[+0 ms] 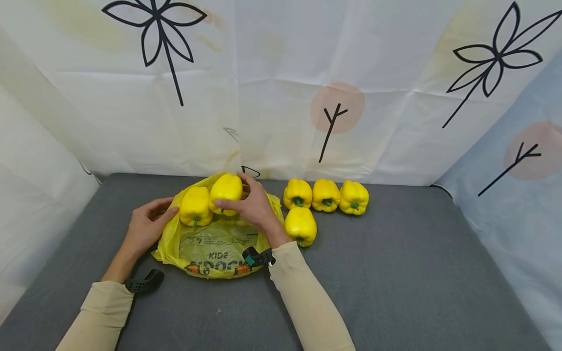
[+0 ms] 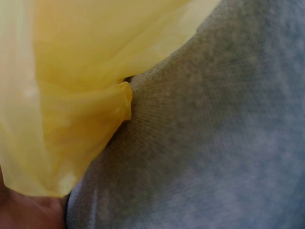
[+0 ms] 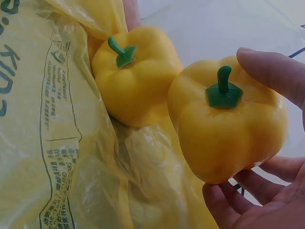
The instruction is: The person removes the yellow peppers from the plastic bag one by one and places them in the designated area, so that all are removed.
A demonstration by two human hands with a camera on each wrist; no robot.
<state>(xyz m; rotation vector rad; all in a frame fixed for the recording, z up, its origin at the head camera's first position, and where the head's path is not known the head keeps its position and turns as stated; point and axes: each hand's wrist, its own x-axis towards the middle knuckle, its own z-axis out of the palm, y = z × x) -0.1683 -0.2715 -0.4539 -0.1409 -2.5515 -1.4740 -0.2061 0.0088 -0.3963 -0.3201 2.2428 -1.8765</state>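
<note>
My right hand [image 1: 254,202] grips a yellow bell pepper [image 1: 226,191] over the far side of a yellow plastic bag [image 1: 219,241]. In the right wrist view, thumb and fingers are around this pepper [image 3: 228,129], its green stem toward the camera. Beside it, a second yellow bell pepper [image 1: 195,206] sits at the bag's left side; the two look close to touching. My left hand [image 1: 149,226] holds the bag's left edge, with its thumb on the rim and the other fingers partly hidden. The left wrist view shows mostly bag plastic [image 2: 86,114].
Right of the bag, three yellow peppers stand in a row, the middle one [image 1: 326,195] between two others. A further pepper [image 1: 300,226] lies in front of the row's left end. Dark grey cloth [image 1: 395,282] covers the table, and a printed white curtain [image 1: 272,122] hangs behind it.
</note>
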